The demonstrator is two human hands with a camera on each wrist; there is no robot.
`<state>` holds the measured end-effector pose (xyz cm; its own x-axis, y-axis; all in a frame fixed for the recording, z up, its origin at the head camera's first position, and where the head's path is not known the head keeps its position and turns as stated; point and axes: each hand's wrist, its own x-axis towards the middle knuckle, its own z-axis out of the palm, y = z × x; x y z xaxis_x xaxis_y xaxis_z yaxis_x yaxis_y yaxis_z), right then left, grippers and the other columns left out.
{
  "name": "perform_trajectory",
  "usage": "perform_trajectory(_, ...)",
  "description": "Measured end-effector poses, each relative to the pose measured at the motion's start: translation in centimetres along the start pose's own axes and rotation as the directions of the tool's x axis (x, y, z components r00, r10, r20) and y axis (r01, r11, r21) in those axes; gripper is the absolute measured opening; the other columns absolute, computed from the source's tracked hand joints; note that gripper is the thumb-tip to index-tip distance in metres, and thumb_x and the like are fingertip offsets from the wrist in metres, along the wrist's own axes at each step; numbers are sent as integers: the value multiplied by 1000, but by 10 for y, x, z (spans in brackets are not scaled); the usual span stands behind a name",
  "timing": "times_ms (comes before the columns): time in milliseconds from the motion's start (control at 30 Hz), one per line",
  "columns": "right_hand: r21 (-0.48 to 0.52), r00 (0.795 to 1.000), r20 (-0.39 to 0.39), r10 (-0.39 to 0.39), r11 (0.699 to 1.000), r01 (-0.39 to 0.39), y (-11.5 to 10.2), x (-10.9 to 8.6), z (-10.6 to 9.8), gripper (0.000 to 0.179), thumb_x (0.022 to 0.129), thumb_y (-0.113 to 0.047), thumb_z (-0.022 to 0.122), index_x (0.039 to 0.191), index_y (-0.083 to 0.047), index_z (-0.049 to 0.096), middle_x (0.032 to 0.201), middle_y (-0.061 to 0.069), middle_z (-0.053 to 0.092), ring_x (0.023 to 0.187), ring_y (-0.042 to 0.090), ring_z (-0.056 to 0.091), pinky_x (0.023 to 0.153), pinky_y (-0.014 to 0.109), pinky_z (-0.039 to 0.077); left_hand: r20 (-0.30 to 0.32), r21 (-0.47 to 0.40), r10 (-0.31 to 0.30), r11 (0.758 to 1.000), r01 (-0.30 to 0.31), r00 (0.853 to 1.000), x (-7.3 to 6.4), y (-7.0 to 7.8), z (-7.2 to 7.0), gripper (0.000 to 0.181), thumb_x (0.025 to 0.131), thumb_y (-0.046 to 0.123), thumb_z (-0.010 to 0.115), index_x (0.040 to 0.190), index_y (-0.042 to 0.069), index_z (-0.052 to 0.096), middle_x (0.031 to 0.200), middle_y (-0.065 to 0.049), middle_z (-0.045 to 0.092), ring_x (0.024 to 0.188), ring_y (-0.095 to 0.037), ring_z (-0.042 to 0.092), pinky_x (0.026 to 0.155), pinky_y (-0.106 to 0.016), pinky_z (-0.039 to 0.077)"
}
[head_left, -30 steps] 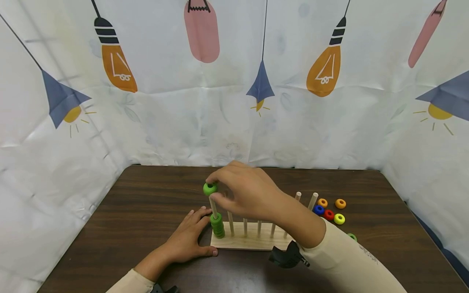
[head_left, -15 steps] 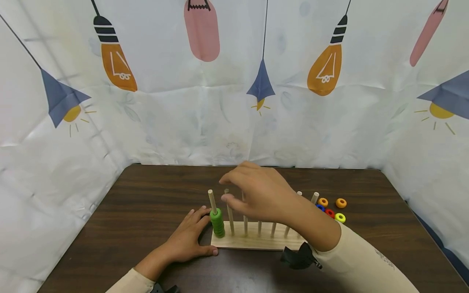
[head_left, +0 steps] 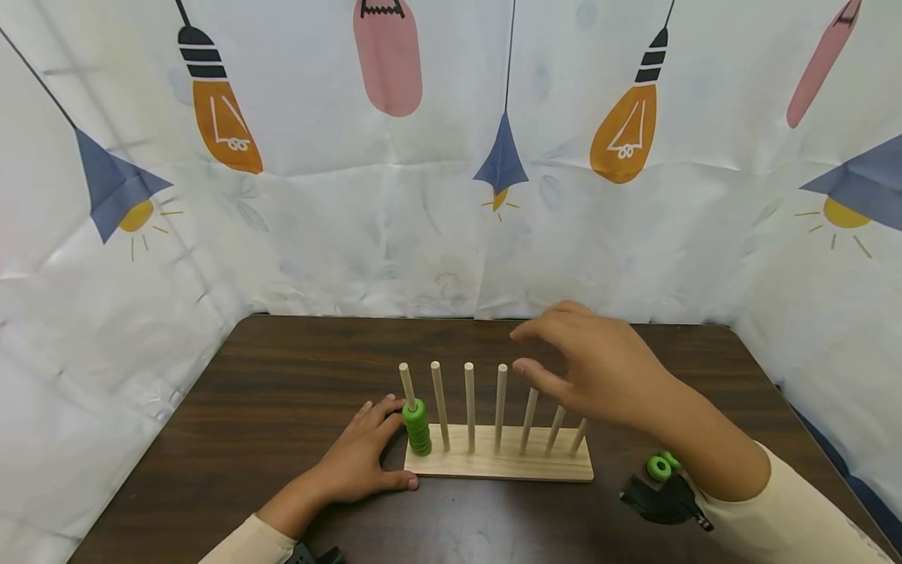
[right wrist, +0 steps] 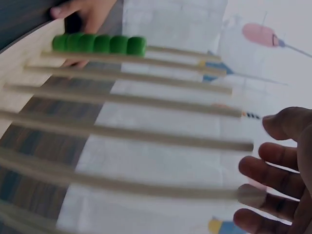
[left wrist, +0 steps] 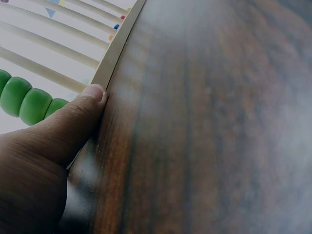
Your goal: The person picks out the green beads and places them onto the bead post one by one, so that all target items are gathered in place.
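Observation:
A wooden peg stand [head_left: 496, 464] with several upright pegs stands on the brown table. A stack of green beads [head_left: 417, 429] sits on its leftmost peg, whose top stays bare. My left hand [head_left: 358, 460] holds the stand's left end, thumb on the front edge and fingers toward the back. The left wrist view shows the thumb [left wrist: 80, 114] pressed at the base's edge beside the green beads. My right hand [head_left: 599, 368] is in the air over the stand's right-hand pegs, fingers apart and nothing in them. It hides some of those peg tops.
Green beads [head_left: 659, 468] lie on the table right of the stand, partly behind my right wrist. Some red, blue and orange beads [left wrist: 116, 27] show small beyond the stand in the left wrist view. A white printed curtain [head_left: 437, 235] hangs around the table [head_left: 296, 368].
My right hand has let go of a green bead, which dropped onto the stack on the leftmost peg. That hand has then moved right across the stand. The left hand has stayed put.

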<state>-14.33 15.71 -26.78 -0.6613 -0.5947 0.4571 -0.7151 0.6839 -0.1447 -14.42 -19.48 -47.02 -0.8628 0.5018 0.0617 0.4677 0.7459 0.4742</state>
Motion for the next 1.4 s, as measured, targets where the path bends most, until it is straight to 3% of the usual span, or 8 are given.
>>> perform_trajectory(100, 0, 999, -19, 35, 999, -35, 10, -13, -4, 32, 92, -34, 79, 119, -18, 72, 110, -10, 69, 96, 9, 65, 61, 30, 55, 0, 0, 1, 1000, -1, 1000, 0, 0, 0, 88, 79, 74, 72, 146, 21, 54, 161, -10, 34, 153, -39, 20, 122, -63, 13)
perform_trajectory(367, -20, 995, -76, 60, 998, -61, 32, -44, -12, 33, 91, -29, 81, 121, -20, 70, 117, -8, 69, 92, 10, 67, 64, 33, 58, -10, 5, 9, 1000, -9, 1000, 0, 0, 0, 88, 78, 74, 74, 146, 21, 55, 160, -11, 36, 152, -40, 22, 122, -63, 14)
perform_trajectory(600, -11, 972, -43, 229, 973, -230, 50, -78, -15, 33, 93, -32, 78, 124, -23, 69, 120, -5, 67, 92, 15, 66, 66, 37, 56, 3, 6, 3, 1000, -3, 1000, 0, 1, 0, 89, 78, 76, 72, 146, 21, 54, 161, -10, 35, 153, -39, 21, 122, -63, 14)
perform_trajectory(800, 27, 959, -59, 278, 960, -277, 65, -105, -16, 27, 97, -25, 73, 124, -21, 70, 117, -5, 67, 89, 11, 63, 65, 36, 53, 7, 6, -5, 1000, 5, 1000, 0, 1, -1, 89, 78, 76, 71, 147, 22, 54, 161, -11, 34, 153, -39, 20, 122, -63, 14)
perform_trajectory(967, 19, 926, -22, 376, 927, -375, 77, -127, -10, 26, 96, -26, 76, 121, -20, 71, 116, -1, 67, 85, 10, 62, 61, 33, 52, 12, 1, -13, 1000, 13, 1000, 0, 2, -1, 91, 78, 76, 71, 148, 21, 53, 161, -11, 34, 153, -39, 20, 122, -63, 13)
perform_trajectory(1200, 19, 849, 123, 514, 854, -520, 97, -161, 5, 30, 98, -39, 72, 121, -19, 70, 116, 5, 67, 84, 15, 63, 61, 33, 51, 0, -3, -3, 1000, 3, 1000, -1, 2, -2, 88, 79, 75, 72, 147, 21, 54, 160, -11, 35, 152, -40, 21, 121, -64, 14)
perform_trajectory(1300, 15, 830, 158, 534, 839, -543, 104, -174, 15, 34, 97, -41, 73, 122, -18, 70, 118, 7, 67, 84, 16, 63, 61, 34, 52, -10, -4, 3, 1000, -3, 1000, -1, 2, -2, 88, 78, 73, 74, 146, 21, 55, 160, -12, 35, 152, -40, 21, 121, -64, 14)
perform_trajectory(1400, 13, 825, 181, 536, 837, -547, 110, -186, 25, 37, 94, -38, 76, 123, -15, 70, 119, 11, 67, 85, 18, 64, 62, 36, 53, -26, -10, 11, 1000, -11, 1000, -1, 2, -1, 88, 77, 71, 77, 145, 19, 55, 159, -13, 36, 151, -42, 22, 120, -66, 15)
